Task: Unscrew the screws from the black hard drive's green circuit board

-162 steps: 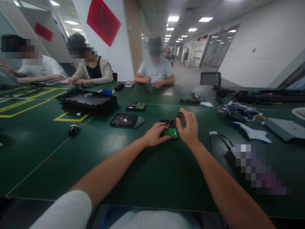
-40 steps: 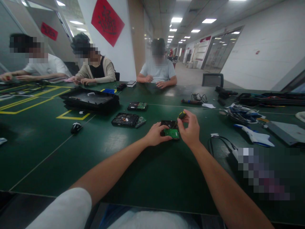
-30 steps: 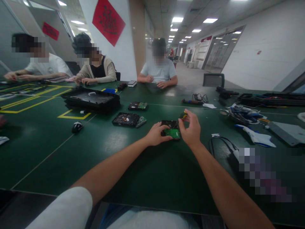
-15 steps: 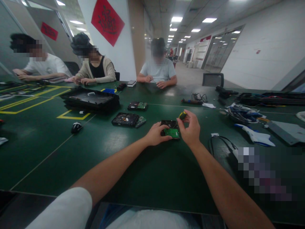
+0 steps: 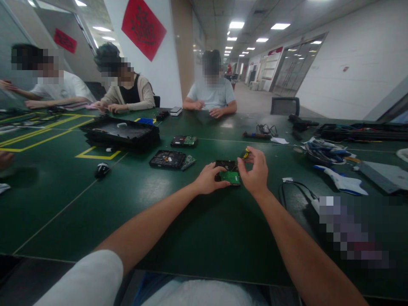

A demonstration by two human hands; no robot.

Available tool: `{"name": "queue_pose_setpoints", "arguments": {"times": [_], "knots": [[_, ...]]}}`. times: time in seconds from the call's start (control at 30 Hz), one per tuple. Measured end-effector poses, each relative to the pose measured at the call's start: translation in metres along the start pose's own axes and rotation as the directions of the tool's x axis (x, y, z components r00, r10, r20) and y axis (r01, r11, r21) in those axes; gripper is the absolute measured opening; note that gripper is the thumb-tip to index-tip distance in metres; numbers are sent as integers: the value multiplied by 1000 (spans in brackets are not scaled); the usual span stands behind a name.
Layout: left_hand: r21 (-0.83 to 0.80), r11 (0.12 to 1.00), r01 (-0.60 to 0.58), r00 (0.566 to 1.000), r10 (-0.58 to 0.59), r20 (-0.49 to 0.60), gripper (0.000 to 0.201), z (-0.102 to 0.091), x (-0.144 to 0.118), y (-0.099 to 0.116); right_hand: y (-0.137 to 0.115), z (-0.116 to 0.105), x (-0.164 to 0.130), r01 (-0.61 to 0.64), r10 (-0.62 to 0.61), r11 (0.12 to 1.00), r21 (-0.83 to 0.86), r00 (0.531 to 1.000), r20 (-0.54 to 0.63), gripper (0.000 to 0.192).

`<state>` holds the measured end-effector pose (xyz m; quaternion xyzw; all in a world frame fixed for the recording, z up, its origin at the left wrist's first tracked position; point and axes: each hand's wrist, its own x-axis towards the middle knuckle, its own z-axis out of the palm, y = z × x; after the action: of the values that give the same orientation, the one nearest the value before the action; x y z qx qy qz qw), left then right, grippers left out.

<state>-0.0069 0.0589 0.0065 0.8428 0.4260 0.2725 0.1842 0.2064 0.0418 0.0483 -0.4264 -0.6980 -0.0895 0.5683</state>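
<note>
A hard drive with a green circuit board (image 5: 230,177) lies on the dark green table in front of me. My left hand (image 5: 210,178) grips it from the left, thumb along the near edge and fingers over the far side. In my right hand (image 5: 255,168), pinched between thumb and fingers, is a screwdriver (image 5: 245,154) with a yellow and black handle. Its shaft slants down and left over the drive; where the tip touches I cannot make out. To the left sit another opened hard drive (image 5: 167,159), a loose circuit board (image 5: 188,162) and a further hard drive (image 5: 184,141).
Black trays (image 5: 119,132) are stacked at left, with a computer mouse (image 5: 102,170) before them. At right are bundled cables (image 5: 325,151), a white-blue glove (image 5: 342,180) and a grey metal box (image 5: 385,176). Several people sit across the table; another person's hand (image 5: 5,159) shows at the left edge.
The screwdriver handle has turned slightly in my right hand; my left hand stays put. At the far left a person's arm has lifted, and another hand has come in at the left edge.
</note>
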Motion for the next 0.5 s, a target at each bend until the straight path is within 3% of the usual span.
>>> {"name": "queue_pose_setpoints", "arguments": {"times": [0.5], "knots": [[-63,997,37,999,-38,-11,61,-1,-2,1,-2,0,1,-9,9,1000,8,1000,8,49]]}}
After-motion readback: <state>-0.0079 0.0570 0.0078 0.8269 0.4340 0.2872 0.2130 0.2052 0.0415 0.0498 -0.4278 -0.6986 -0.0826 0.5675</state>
